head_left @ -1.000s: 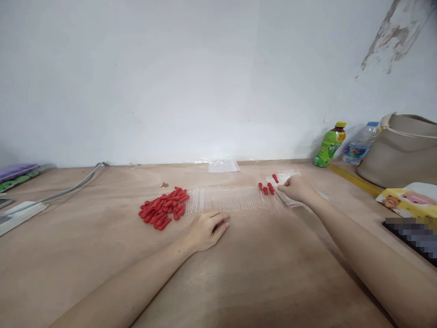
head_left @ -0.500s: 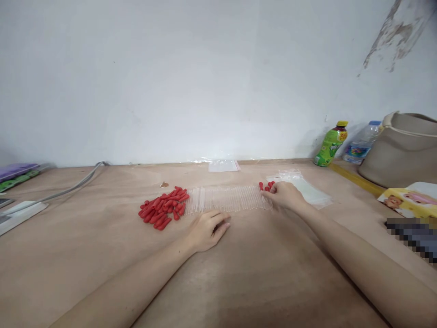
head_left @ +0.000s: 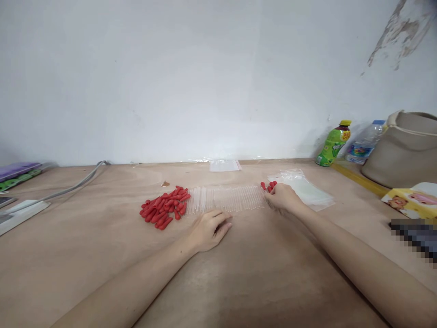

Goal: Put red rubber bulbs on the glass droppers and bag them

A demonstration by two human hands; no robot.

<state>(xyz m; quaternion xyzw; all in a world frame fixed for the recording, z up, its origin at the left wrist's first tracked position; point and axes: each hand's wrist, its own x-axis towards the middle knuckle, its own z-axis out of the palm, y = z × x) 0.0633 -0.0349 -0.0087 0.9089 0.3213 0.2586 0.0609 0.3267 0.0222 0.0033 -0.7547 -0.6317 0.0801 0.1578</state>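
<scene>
right hand [head_left: 282,197], its grip too hidden to tell, has shifted from the plastic bags [head_left: 312,191] to the right end of the clear tube row [head_left: 225,199], bringing work to the red bulbs [head_left: 272,183] there; left hand [head_left: 209,231], loosely apart, lies before the row.

Pale wall [head_left: 191,82] with a brownish worn patch [head_left: 404,33] behind a brown tabletop [head_left: 85,246].

Tabletop [head_left: 252,269] open between forearms [head_left: 136,284], tubes [head_left: 225,199] (flat) beyond
</scene>
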